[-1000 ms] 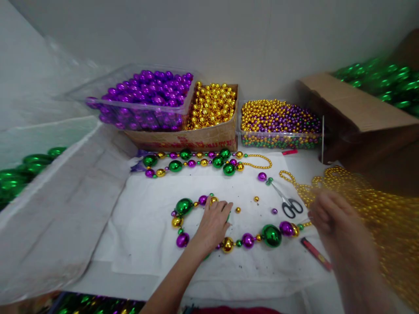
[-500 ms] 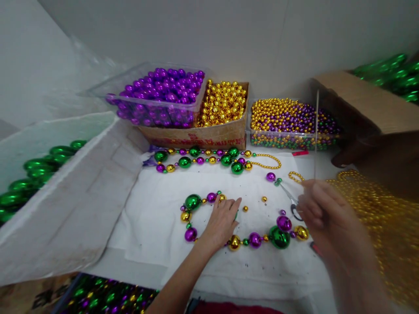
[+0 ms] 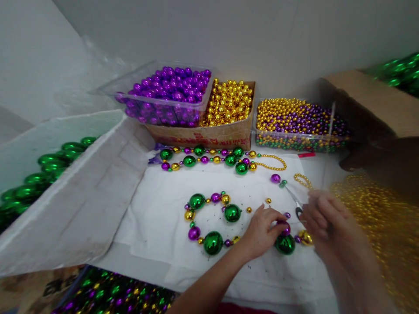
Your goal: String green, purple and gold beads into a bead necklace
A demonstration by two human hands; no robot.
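Observation:
My left hand (image 3: 262,231) reaches over the white cloth, its fingertips closed on a shiny purple bead (image 3: 286,228). Right below that bead lies a large green bead (image 3: 285,244). My right hand (image 3: 327,216), blurred, is closed around a thin upright needle-like wire (image 3: 332,117); its lower end is hidden in the fingers. A curved row of beads, including a green bead (image 3: 213,243) and a gold bead (image 3: 189,215), lies left of my left hand and runs partly under it. Scissors (image 3: 294,199) rest beside my right hand, partly covered by it.
A finished-looking bead strand (image 3: 204,160) lies behind. Along the wall stand a clear tub of purple beads (image 3: 203,106), a cardboard box of gold beads (image 3: 229,136) and a tub of small mixed beads (image 3: 294,136). Gold bead chains (image 3: 363,209) pile at right; a white foam box (image 3: 111,183) stands left.
My left hand has moved right, from the curved row's upper end to the purple bead, uncovering a large green bead. My right hand stays closed at the right. The view has shifted slightly.

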